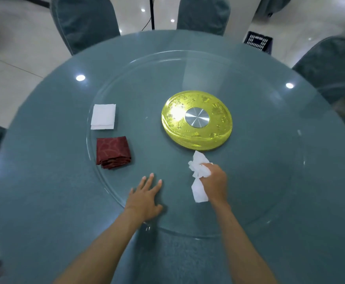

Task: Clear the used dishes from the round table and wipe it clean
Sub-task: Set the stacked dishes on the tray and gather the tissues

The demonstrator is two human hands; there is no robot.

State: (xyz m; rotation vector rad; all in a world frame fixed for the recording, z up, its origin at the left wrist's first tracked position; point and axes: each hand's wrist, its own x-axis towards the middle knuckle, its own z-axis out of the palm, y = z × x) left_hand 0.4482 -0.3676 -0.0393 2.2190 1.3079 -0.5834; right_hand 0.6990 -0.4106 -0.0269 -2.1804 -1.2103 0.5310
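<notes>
The glass turntable (249, 181) is best steadied by the left hand (147, 199), spread flat toward the table's (44, 181) near edge, while the crumpled tissue (199, 171) clutched in the right hand (216, 182) is swept in overlapping strokes.

Crumpled white tissue (197, 168), gripped by the right hand (216, 181), touches the round teal table (44, 181).
</notes>
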